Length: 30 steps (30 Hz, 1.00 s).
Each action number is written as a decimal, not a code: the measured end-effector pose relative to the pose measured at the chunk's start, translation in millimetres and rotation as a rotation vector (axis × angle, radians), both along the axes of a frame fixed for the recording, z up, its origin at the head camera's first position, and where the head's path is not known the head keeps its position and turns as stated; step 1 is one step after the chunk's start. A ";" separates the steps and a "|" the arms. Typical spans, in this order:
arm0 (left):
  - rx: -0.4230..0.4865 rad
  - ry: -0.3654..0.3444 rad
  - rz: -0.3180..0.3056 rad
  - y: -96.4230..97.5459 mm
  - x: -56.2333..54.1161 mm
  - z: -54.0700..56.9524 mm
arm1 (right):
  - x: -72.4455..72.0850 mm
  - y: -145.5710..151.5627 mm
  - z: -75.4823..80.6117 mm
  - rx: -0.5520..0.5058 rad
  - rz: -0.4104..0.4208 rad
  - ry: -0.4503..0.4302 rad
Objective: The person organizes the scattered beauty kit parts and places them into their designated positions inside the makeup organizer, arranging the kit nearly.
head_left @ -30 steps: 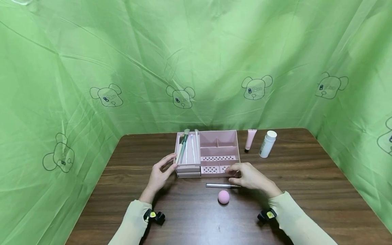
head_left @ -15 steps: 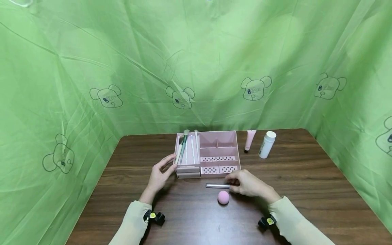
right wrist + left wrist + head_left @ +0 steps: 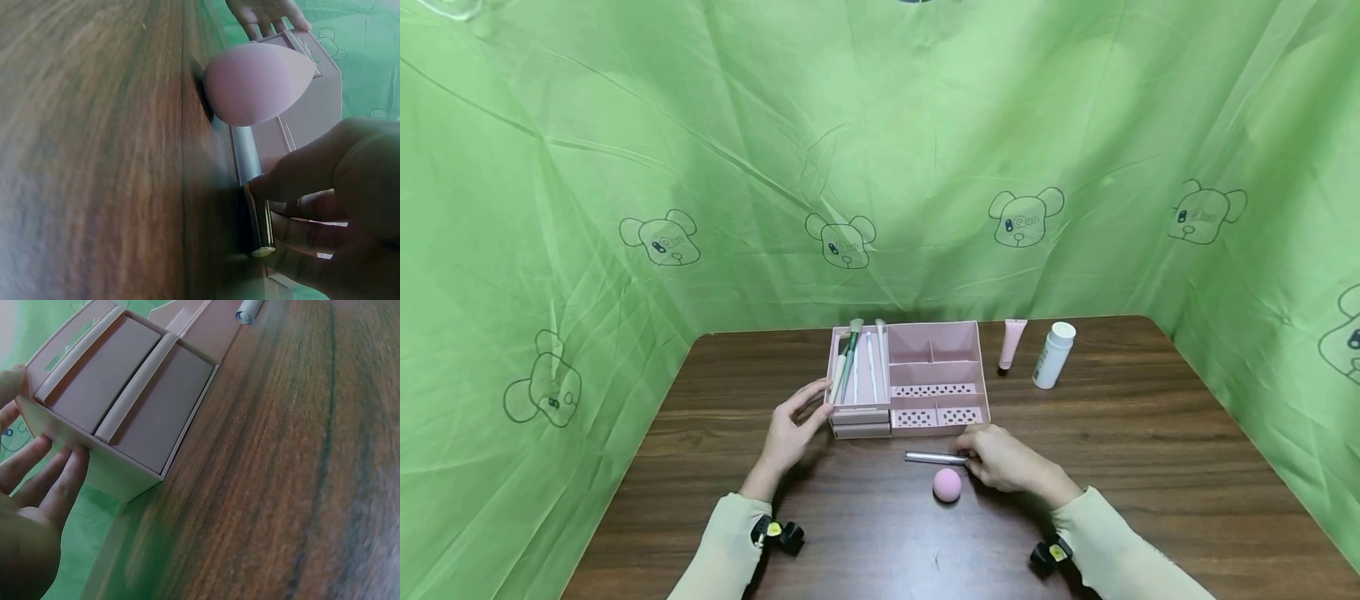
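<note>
A pink makeup organizer (image 3: 934, 372) stands at the back middle of the table, brushes lying in its left top tray and two drawers below. My left hand (image 3: 787, 432) touches its left front corner; in the left wrist view the fairly straight fingers (image 3: 67, 481) rest against the side wall, thumb at the top edge. In front of the organizer lies a slim silver cosmetic tube (image 3: 932, 457) with a dark, gold-trimmed end. My right hand (image 3: 1009, 461) pinches that end between thumb and fingers, close over the table. A pink makeup sponge (image 3: 256, 84) sits just nearer than the tube.
To the organizer's right, a pink squeeze tube (image 3: 1012, 343) stands on its dark cap beside a white bottle (image 3: 1055, 356). Green cloth (image 3: 880, 150) hangs behind and at both sides of the wooden table (image 3: 700, 500).
My right hand has come down and nearer from the organizer's front right corner, and its fingers have closed on the silver tube's right end. My left hand has stayed in place.
</note>
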<state>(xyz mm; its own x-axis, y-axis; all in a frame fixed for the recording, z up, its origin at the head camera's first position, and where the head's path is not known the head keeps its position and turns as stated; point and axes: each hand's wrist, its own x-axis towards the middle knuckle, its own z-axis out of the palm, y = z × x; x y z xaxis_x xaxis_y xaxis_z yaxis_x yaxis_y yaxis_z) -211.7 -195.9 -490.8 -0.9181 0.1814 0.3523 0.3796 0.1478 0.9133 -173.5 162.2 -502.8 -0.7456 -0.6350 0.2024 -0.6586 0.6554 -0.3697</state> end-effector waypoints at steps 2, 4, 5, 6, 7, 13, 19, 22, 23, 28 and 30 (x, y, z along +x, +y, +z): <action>-0.002 0.003 -0.001 -0.1 -0.5 -0.8 | 0.6 -0.1 -1.0 -0.003 0.002 0.011; 0.000 0.004 -0.005 -0.2 -0.8 -1.5 | 0.9 0.1 -2.3 -0.006 -0.001 0.016; 0.001 0.003 -0.007 -0.2 -1.0 -1.9 | 1.0 0.3 -3.1 -0.007 -0.001 0.019; 0.003 0.003 -0.009 -0.3 -1.2 -2.2 | 0.9 0.5 -3.9 -0.008 -0.002 0.021; 0.006 0.003 -0.010 -0.2 -1.2 -2.5 | 1.0 0.7 -4.4 -0.009 -0.002 0.024; 0.017 0.003 -0.013 -0.3 -0.8 -2.9 | 1.1 2.4 -6.3 -0.027 0.004 0.040; 0.018 0.002 -0.010 -0.5 -0.6 -2.2 | 1.0 3.1 -6.3 -0.044 -0.006 0.056; 0.016 -0.004 -0.006 -0.5 -0.3 -1.9 | 0.4 3.7 -4.3 -0.037 -0.020 0.040; 0.016 -0.005 -0.005 -0.5 -0.4 -2.0 | 0.4 3.9 -3.6 -0.034 -0.024 0.032; 0.013 0.003 -0.010 -1.1 -0.8 -2.6 | -0.4 5.2 2.6 -0.028 -0.037 -0.006; 0.010 0.010 -0.012 -1.2 -1.4 -2.9 | -0.9 5.9 5.5 -0.035 -0.038 -0.012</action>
<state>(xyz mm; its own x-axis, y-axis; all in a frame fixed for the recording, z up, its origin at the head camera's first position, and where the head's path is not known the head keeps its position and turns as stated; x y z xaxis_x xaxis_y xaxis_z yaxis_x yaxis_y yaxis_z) -213.1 -197.1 -493.7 -0.9123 0.1892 0.3633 0.3905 0.1338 0.9108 -174.4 168.1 -497.3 -0.7718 -0.5985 0.2148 -0.6285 0.6665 -0.4010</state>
